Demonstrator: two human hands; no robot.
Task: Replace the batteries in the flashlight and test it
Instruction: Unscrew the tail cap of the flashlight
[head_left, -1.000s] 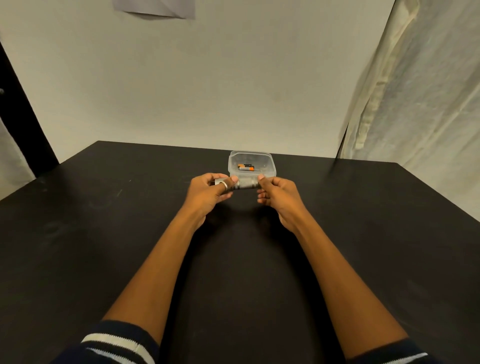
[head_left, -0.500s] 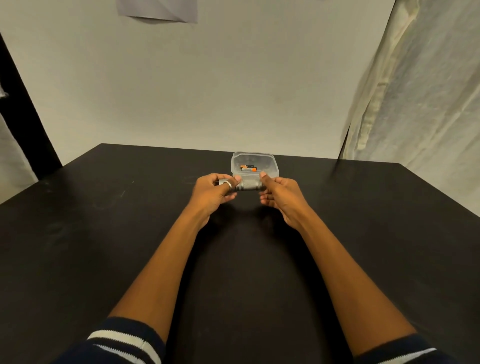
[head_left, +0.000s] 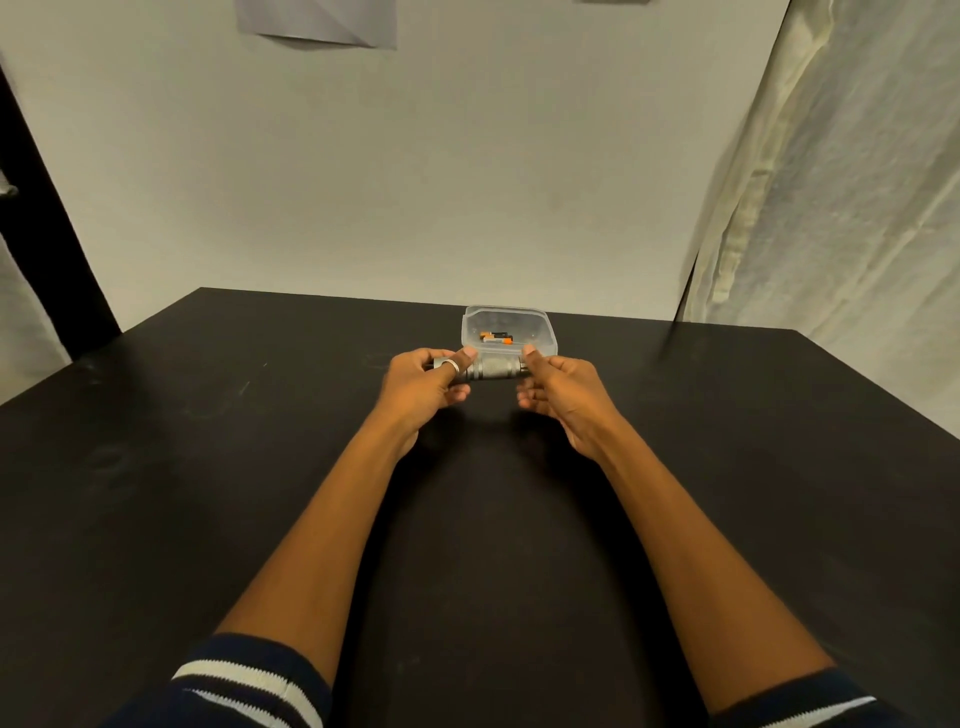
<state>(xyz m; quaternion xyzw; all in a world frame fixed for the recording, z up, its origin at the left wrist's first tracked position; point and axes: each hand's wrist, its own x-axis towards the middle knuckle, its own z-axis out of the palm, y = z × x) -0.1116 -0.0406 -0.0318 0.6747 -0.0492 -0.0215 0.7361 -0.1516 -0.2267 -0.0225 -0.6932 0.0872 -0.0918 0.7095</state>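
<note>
A grey metal flashlight (head_left: 496, 368) lies crosswise above the black table, held at both ends. My left hand (head_left: 422, 385), with a ring on the thumb, grips its left end. My right hand (head_left: 558, 391) pinches its right end with thumb and fingertips. Just behind the flashlight stands a clear plastic box (head_left: 540, 325) with orange-and-black batteries (head_left: 496, 338) lying inside.
The black table (head_left: 208, 467) reaches a pale wall at the back. A light curtain (head_left: 841, 171) hangs at the right and a dark post (head_left: 52, 249) stands at the left. Grey paper (head_left: 317, 21) is stuck high on the wall.
Both hands stay on the flashlight in front of the box. The fingers have shifted slightly on its ends; the view has tilted a little.
</note>
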